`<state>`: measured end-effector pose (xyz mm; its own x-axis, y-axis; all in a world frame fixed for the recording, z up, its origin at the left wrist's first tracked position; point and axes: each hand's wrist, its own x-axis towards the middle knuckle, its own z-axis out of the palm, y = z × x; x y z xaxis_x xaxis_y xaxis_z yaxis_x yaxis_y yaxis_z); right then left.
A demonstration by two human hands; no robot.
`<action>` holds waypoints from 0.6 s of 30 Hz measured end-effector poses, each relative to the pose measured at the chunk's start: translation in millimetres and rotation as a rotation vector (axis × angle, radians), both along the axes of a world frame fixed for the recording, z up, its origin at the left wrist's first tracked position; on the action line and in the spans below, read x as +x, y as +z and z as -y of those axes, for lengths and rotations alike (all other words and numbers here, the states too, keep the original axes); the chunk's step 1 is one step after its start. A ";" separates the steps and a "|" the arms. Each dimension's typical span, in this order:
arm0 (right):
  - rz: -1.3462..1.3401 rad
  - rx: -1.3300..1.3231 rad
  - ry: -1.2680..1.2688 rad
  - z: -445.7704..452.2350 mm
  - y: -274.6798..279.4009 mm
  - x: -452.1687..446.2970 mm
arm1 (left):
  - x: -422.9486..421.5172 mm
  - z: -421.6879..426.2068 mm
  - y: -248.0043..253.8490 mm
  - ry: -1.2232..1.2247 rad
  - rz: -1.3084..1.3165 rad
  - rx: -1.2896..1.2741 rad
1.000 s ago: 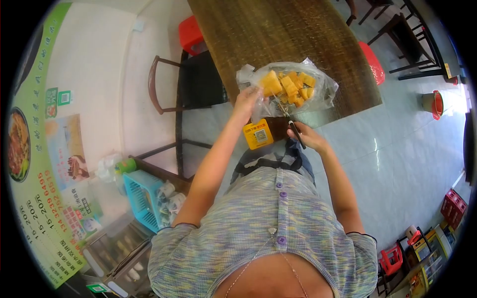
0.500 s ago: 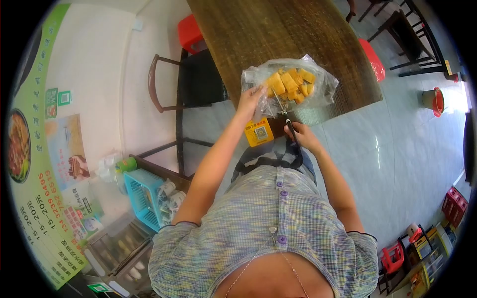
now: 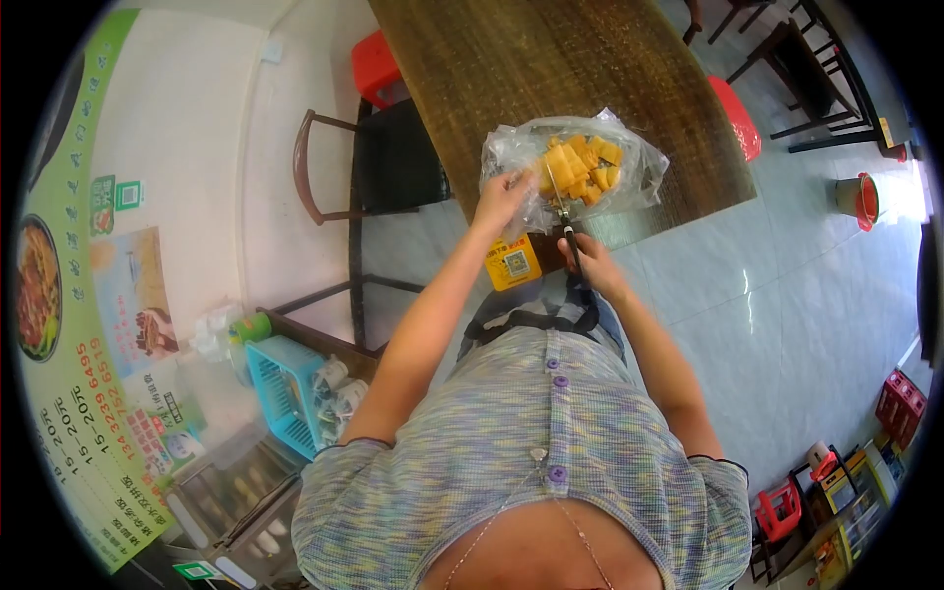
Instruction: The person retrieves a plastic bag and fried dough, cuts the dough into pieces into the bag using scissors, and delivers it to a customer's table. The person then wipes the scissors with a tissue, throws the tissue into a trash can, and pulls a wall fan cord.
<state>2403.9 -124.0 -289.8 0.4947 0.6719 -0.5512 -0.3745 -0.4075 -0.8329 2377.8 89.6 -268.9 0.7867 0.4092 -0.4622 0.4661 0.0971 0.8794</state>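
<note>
Yellow-orange food chunks [image 3: 592, 157] lie heaped in a clear plastic bag [image 3: 644, 169] near the end of the wooden table. My right hand [image 3: 593, 264] is closed round the black handles of a pair of scissors [image 3: 571, 241]. Their metal blades point away from me and reach a larger yellow food piece [image 3: 557, 169] on the heap's left side. At that piece's left edge, my left hand [image 3: 501, 200] pinches it with the fingertips, beside the crumpled bag. How far the blades are apart is hard to make out.
The brown table [image 3: 551, 59] stretches ahead, with a yellow QR card [image 3: 513, 264] at its near edge. A black chair [image 3: 398, 152] and red stool [image 3: 376, 67] stand left, another red stool [image 3: 736, 118] right. A blue basket [image 3: 280, 393] sits at lower left.
The scissors have moved slightly forward, and their blades now lie at the larger food piece. My left hand has shifted a little to the right.
</note>
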 end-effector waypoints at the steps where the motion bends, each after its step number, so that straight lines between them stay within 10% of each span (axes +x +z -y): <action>1: 0.003 -0.017 -0.008 -0.4 -1.0 -1.4 | -0.5 -0.2 -1.2 0.015 0.005 -0.043; 10: -0.049 0.020 -0.002 0.7 -3.9 -4.5 | -2.3 25.0 3.2 0.326 0.194 0.062; 18: -0.132 0.099 -0.009 -3.6 5.6 4.8 | -6.1 10.7 7.1 0.052 0.081 0.155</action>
